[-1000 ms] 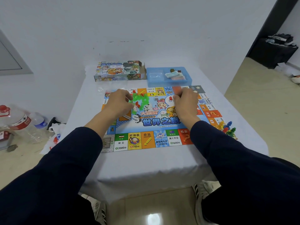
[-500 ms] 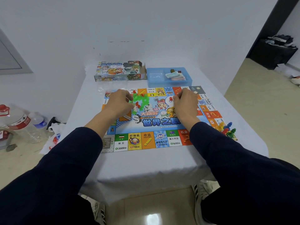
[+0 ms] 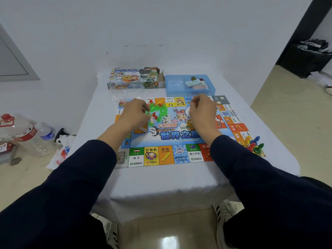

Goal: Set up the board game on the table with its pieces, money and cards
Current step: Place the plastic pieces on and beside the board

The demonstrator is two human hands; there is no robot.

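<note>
The left hand (image 3: 133,114) pinches one edge of the cluster of small translucent green plastic houses (image 3: 158,112) lying on the colourful printed game board (image 3: 161,137); just right, the curled right hand (image 3: 202,112) hides its contents. Light, brittle pieces: pinch one singly by its sides

board (image 3: 167,139) on table (image 3: 161,178), box (image 3: 133,78) behind it, tray (image 3: 212,89) right of box, pawns (image 3: 252,145) at board's right edge
</note>
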